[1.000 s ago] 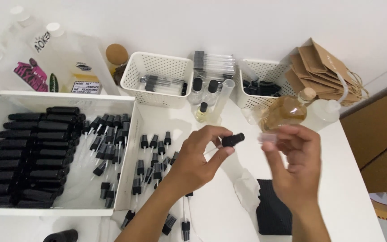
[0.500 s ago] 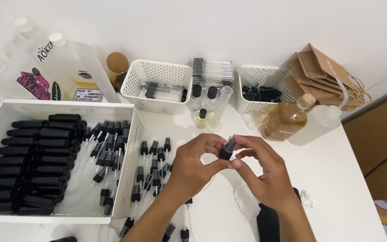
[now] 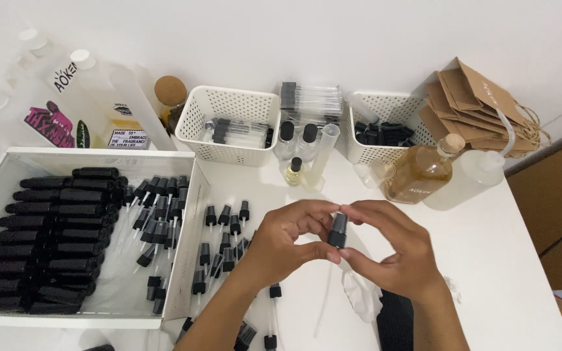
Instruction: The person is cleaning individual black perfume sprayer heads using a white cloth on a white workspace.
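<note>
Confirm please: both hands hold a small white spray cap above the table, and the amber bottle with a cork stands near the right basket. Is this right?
Not quite: the spray cap held between the left hand and right hand is black, not white, as the head view shows. The amber bottle does stand near the right basket.

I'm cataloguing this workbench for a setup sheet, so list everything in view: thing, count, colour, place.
spray pump: one, black, held between both hands' fingertips
loose spray pumps: many, black, on the table left of the hands
tray: one, white, left, holding rows of black bottles and more pumps
baskets: two, white, at the back
amber bottle: one, cork stopper, back right
plastic bottle: one, translucent white, beside the amber bottle
paper bags: a stack, brown, back right corner
large jugs: several, clear, back left
table: one, white
left hand: pinching the pump
right hand: pinching the pump
</note>
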